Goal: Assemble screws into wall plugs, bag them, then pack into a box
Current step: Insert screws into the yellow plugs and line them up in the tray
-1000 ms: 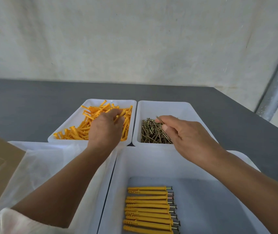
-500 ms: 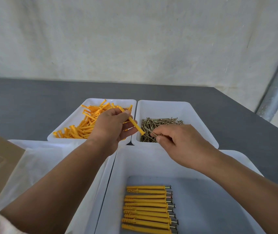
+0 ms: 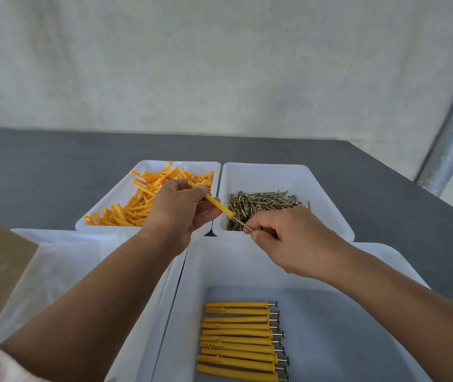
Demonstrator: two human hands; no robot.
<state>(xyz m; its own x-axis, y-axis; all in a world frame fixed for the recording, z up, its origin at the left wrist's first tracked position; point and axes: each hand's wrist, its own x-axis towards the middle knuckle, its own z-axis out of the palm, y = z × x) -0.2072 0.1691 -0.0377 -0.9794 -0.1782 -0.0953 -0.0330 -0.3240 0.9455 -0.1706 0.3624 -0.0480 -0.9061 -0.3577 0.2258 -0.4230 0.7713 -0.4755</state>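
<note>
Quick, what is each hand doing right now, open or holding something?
Left hand: closed, holding one yellow wall plug.
Right hand: closed, pinching one screw, its tip at the plug's end.

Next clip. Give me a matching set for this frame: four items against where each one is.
Items:
1. loose plugs
2. finished plugs with screws in them
3. single plug
4. single screw

Places:
A. pinched in the right hand
B. far left tray
C. held in the left hand
D. near tray, laid in a row

Pairs: 1-B, 2-D, 3-C, 4-A
</note>
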